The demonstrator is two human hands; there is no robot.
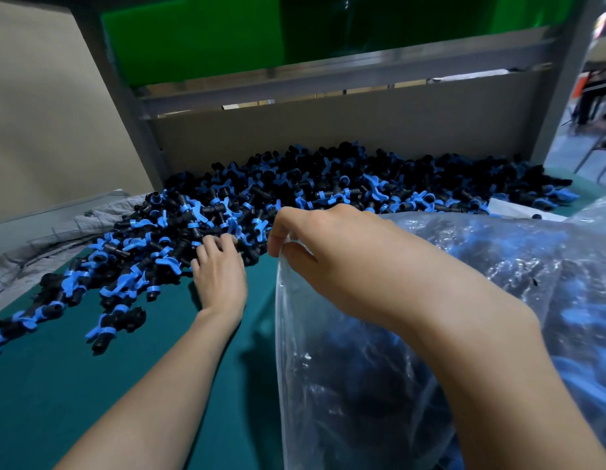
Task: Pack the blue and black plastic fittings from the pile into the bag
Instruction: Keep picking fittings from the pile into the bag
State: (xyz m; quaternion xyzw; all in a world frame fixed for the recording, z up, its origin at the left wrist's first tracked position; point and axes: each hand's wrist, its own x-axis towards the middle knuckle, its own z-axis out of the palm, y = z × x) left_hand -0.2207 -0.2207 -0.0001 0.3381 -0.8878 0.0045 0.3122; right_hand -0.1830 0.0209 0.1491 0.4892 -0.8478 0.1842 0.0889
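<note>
Left grip (220, 276) rests on the near edge of the pile (295, 184) of fittings, fingers loosely spread, nothing plainly held; right grip (328, 245) pinches the bag (328, 385) rim, mouth just right of the left grip; fittings lie at all angles on the teal table (91, 385); cardboard wall (328, 130) behind.

Bare green tabletop (74, 385) lies open at seven o'clock — room for a hand to pass. The pile of fittings (295, 188) blocks from nine round to two o'clock, with a cardboard wall (328, 130) right behind it. The clear bag (328, 368) fills four o'clock — only a narrow strip of green separates it from the left hand (220, 276).
</note>
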